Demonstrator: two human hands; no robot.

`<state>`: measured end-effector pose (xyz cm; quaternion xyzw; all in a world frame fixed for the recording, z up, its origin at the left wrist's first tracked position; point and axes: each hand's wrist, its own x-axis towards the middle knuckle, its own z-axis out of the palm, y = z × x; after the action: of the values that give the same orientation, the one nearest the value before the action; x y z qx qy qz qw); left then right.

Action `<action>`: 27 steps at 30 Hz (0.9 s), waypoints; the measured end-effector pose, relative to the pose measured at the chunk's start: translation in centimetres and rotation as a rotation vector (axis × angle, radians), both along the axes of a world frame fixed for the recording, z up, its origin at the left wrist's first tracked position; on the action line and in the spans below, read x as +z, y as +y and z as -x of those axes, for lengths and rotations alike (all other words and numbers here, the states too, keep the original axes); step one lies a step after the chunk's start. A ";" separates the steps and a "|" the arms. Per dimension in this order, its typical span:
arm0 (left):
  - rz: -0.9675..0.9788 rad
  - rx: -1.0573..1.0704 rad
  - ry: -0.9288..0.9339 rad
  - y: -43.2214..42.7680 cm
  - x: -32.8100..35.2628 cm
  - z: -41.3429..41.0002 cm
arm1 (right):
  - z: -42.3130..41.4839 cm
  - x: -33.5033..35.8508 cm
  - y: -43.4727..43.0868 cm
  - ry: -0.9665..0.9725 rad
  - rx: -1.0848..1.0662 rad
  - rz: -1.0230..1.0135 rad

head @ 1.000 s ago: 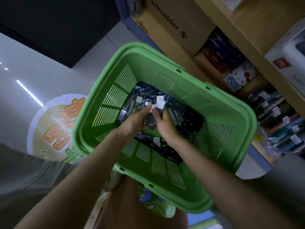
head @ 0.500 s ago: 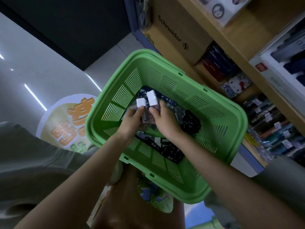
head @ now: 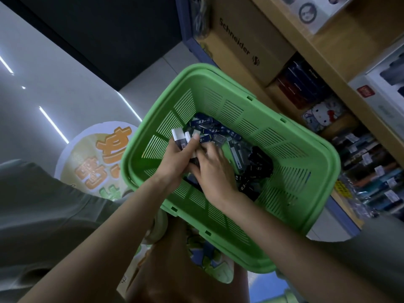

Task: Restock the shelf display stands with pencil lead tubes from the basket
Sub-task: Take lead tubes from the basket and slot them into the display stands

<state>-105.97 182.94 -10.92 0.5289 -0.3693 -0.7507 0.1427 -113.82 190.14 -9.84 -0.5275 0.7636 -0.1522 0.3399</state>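
A green slatted basket (head: 251, 110) rests in front of me, holding a loose heap of dark pencil lead tubes (head: 251, 162), many marked 0.3. My left hand (head: 175, 158) grips a small bunch of white-capped lead tubes (head: 181, 138) that stick up above its fingers. My right hand (head: 212, 169) lies just beside it, fingers curled down into the heap; whether they hold a tube is hidden. The two hands touch over the basket's middle.
Wooden shelving (head: 328, 55) rises on the right with a Schneider carton (head: 247, 40), dark boxes, a cartoon cat item (head: 323, 114) and packed pens (head: 371, 171). A round floor sticker (head: 91, 158) lies on the grey floor at left. My knee is under the basket.
My left hand has gathered the white-capped tubes into its grip and lifted them slightly to the left. My right hand has let go of its tube and dropped back into the heap. The view has shifted.
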 end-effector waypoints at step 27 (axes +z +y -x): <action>-0.031 -0.148 -0.298 -2.7 -5.2 0.8 | 2.7 -8.0 -2.9 -0.737 -0.715 -0.188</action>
<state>-106.73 180.27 -16.11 0.6079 -0.4125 -0.6781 0.0224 -116.51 187.25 -17.86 -0.1125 0.7360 -0.3652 0.5588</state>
